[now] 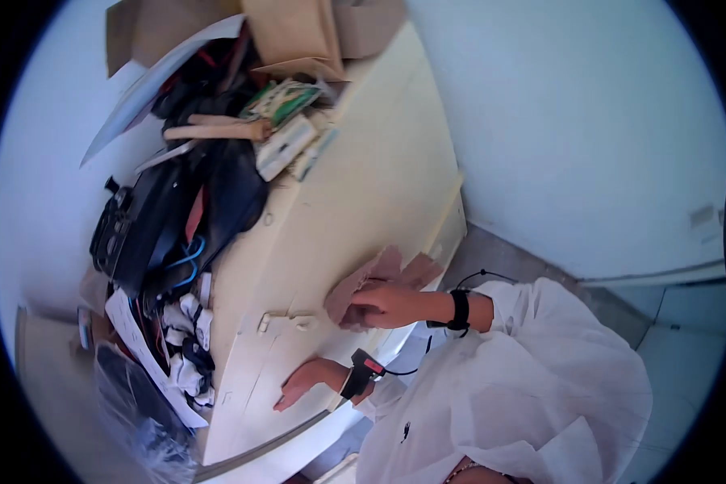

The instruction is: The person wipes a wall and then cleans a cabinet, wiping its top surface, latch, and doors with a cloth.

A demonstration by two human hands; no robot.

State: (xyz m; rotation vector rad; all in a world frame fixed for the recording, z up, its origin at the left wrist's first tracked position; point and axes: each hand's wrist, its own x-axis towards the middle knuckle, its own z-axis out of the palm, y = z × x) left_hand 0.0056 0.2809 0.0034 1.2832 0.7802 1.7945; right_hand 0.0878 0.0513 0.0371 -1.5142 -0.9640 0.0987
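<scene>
My right hand (383,305) is closed on a crumpled pinkish-brown cloth (353,286) and presses it against a cream panel (363,202). Part of the cloth spreads out beyond my fingers. Lower in the view, my left hand (310,379) holds nothing. Its fingers are stretched out together beside the same panel; I cannot tell if they touch it. Between the hands and the clutter, a metal latch (286,322) is fixed to the panel. Each wrist wears a black strap, and a thin cable runs from it.
Along the panel's far side lie a black case (141,222), a wooden handle (214,131), a white box (286,149), white-and-black cloth items (187,347) and a clear plastic bag (141,411). A brown paper bag (294,36) stands at the top. A pale wall (573,137) rises at right.
</scene>
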